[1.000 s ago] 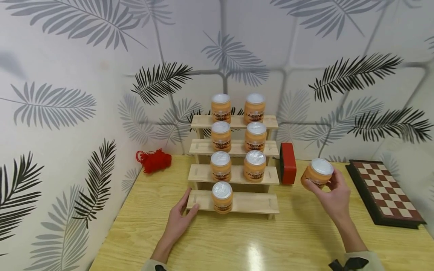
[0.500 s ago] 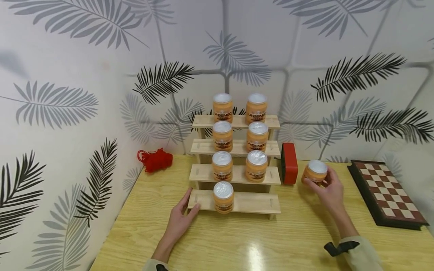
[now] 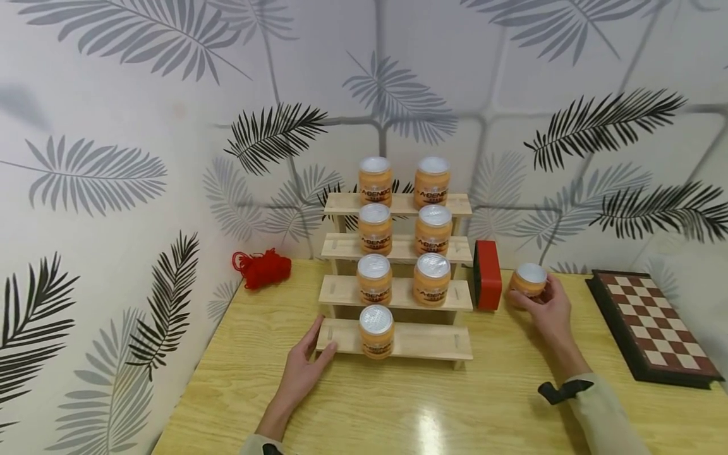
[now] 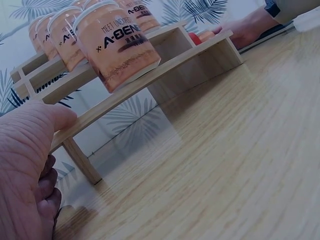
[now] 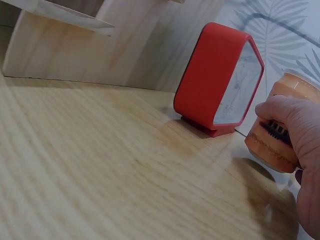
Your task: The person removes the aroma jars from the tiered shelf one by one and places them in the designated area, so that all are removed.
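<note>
An orange jar [image 3: 529, 280] with a whitish lid is gripped by my right hand [image 3: 548, 309], thumb in front and fingers around its far side. In the right wrist view the jar [image 5: 275, 142] leans over its shadow, low at the tabletop; whether its base touches is unclear. My left hand [image 3: 304, 366] holds the left end of the lowest shelf of a wooden tiered stand [image 3: 429, 341], with the thumb on the board and the fingers curled below it. One similar jar [image 3: 376, 333] stands on that bottom shelf, and each higher shelf bears two jars.
Right of the stand is an upright red-framed object [image 3: 487, 275] with a glassy face. A chessboard [image 3: 654, 322] lies at the right. Red yarn [image 3: 264, 268] lies at the back left. The patterned wall [image 3: 318, 57] rises behind the table [image 3: 364, 404].
My right hand has moved the jar slightly left, away from me and down toward the table behind the red object. The left hand keeps its place on the stand.
</note>
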{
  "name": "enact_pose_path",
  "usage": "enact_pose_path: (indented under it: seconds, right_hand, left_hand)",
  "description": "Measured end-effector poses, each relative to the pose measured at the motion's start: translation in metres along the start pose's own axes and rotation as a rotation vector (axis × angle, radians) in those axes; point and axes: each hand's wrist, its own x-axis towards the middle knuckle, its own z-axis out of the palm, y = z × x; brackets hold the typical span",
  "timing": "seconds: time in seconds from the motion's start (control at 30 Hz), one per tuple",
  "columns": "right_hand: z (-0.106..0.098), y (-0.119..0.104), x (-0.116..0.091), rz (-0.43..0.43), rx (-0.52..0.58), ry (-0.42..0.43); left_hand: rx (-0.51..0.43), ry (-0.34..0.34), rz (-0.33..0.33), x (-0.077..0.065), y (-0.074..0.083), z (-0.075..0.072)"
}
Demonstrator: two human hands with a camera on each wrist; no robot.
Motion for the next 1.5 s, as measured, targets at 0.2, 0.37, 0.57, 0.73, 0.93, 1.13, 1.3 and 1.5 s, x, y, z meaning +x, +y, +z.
enact_pose_path:
  seconds: [0.2,0.37,0.57,0.73,0.93,1.13,1.3,1.5]
  right_hand:
    - [0.000,0.004,0.015,-0.014,0.020,-0.012]
    - [-0.002,0.014,0.029,-0.023,-0.009,-0.038]
    - [-0.005,0.020,0.039,0.016,-0.012,-0.071]
    - [-0.005,0.011,0.043,0.032,0.014,-0.091]
    - [-0.002,-0.006,0.034,0.018,0.097,-0.046]
    - [0.004,0.017,0.042,0.009,0.062,-0.005]
    - [0.004,0.013,0.041,0.005,0.036,-0.016]
    - [-0.001,-0.013,0.030,0.014,0.034,-0.031]
  left_hand:
    - [0.004,0.006,0.008,-0.001,0.000,-0.001]
    - [0.006,0.007,0.017,-0.001,0.001,-0.001]
    - [0.021,0.007,0.008,-0.003,0.000,-0.002]
    - [0.035,0.011,0.021,0.001,-0.001,-0.003]
    - [0.013,0.009,0.012,0.001,-0.001,-0.003]
    - [0.020,0.006,0.001,-0.002,0.000,-0.003]
    - [0.011,0.004,0.010,-0.001,-0.001,-0.003]
    - [0.005,0.001,0.009,0.000,-0.001,-0.001]
